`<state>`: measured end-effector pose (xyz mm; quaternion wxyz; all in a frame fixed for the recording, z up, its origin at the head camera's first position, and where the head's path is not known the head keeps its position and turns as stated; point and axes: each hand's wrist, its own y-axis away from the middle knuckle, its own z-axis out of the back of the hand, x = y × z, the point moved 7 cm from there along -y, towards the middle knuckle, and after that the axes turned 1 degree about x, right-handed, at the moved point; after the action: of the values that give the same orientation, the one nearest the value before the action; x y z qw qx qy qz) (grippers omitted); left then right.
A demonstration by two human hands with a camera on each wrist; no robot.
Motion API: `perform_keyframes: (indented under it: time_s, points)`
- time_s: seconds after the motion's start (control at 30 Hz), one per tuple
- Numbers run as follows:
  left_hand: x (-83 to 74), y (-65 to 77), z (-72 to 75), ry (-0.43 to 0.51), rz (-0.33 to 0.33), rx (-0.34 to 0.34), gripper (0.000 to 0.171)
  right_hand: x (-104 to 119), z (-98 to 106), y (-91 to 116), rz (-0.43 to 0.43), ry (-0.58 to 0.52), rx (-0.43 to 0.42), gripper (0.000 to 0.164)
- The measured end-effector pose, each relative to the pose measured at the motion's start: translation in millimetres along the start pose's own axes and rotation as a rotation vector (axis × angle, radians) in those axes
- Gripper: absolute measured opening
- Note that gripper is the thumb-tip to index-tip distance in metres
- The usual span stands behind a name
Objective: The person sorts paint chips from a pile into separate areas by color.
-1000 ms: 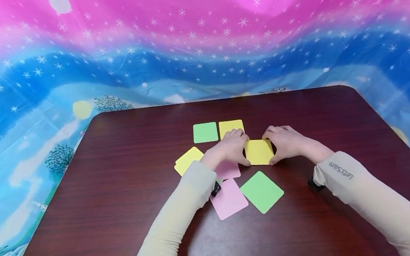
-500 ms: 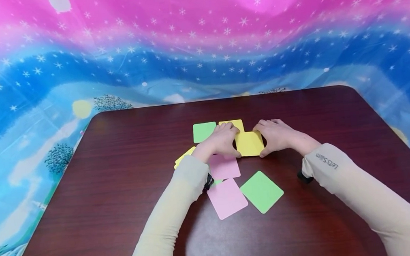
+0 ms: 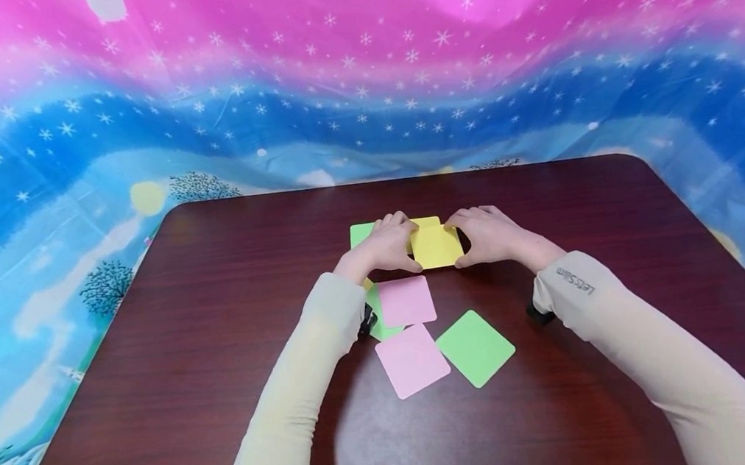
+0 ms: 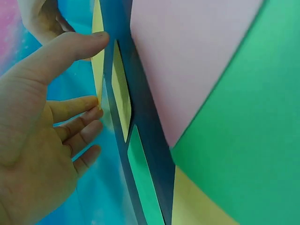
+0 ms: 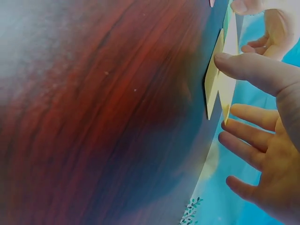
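Both hands hold one yellow square card (image 3: pixel 437 247) by its opposite side edges. On its left side, the left hand (image 3: pixel 383 246) has the thumb at the near corner and fingers at the far corner. The right hand (image 3: pixel 492 235) grips the right side the same way. The held card overlaps another yellow card (image 3: pixel 426 222) lying behind it; in the left wrist view this lying yellow card (image 4: pixel 121 89) shows apart from the held card (image 4: pixel 97 61). A green card (image 3: pixel 361 235) lies at the left hand's far side, partly hidden by it.
Nearer on the dark wood table (image 3: pixel 231 289) lies a pink card (image 3: pixel 408 301) over a green card (image 3: pixel 378 317), with a yellow corner (image 3: pixel 368 284) beside the left wrist. Another pink card (image 3: pixel 413 362) and a turned green card (image 3: pixel 476 349) lie closer still. A patterned cloth (image 3: pixel 358 64) hangs behind.
Both hands have carried the yellow card away from the body and to the left, until it covers much of the lying yellow card. The other cards have stayed put.
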<state>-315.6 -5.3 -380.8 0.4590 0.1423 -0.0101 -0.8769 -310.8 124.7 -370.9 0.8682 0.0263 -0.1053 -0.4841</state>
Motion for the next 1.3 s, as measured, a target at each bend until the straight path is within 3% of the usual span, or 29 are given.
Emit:
perform_keyframes:
  time_s: [0.53, 1.07, 1.3]
  points:
    - [28.6, -6.0, 0.5, 0.092, 0.051, 0.012, 0.069, 2, 0, -27, -0.001, -0.008, -0.011, 0.062]
    - [34.6, -14.6, -1.1, 0.075, 0.085, -0.015, 0.062, -5, -10, -43, -0.028, -0.047, -0.001, 0.057]
    - [32.9, -17.7, -3.6, 0.084, 0.096, 0.005, 0.053, -7, -14, -45, -0.039, -0.047, 0.005, 0.050]
